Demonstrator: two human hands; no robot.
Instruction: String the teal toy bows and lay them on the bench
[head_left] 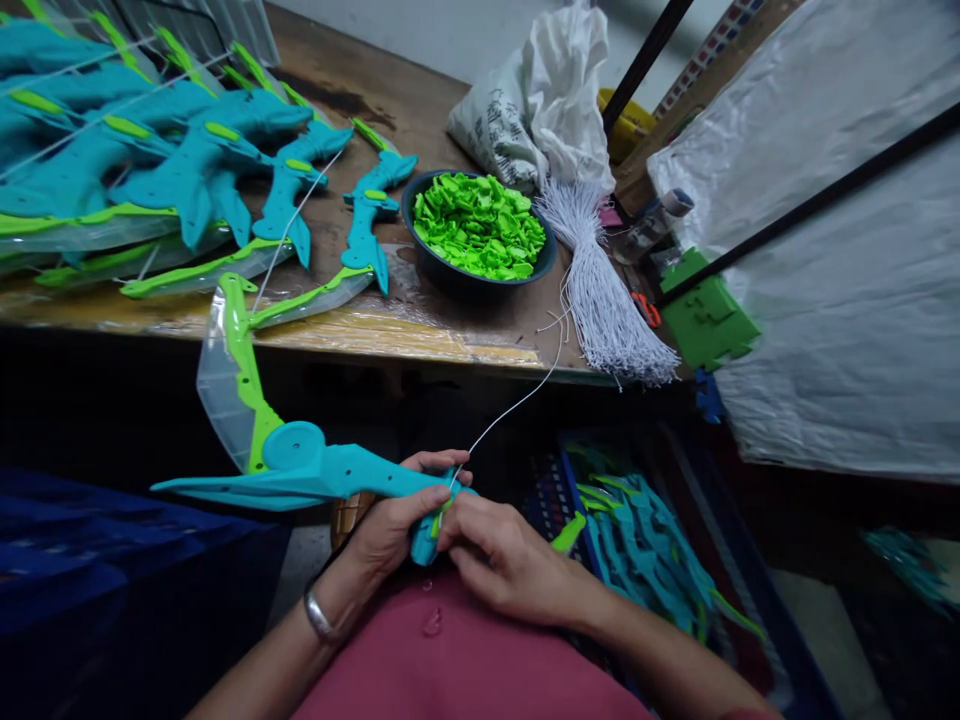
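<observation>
The left hand (390, 525) grips the teal toy bow (300, 470) at its handle, held over the lap below the table (420, 335) edge. The right hand (502, 560) pinches a small green clip (437, 520) between its fingers at the bow's end. A white string (517, 400) runs from there up to the string bundle (600, 290) beside the bowl of green pieces (480, 225).

Toy assembly workshop, worn wooden desk (420, 110), stacked teal toy bows (150, 160), bowl of green plastic clips (480, 225), bundle of white strings (600, 290), crate of parts (645, 560)
</observation>
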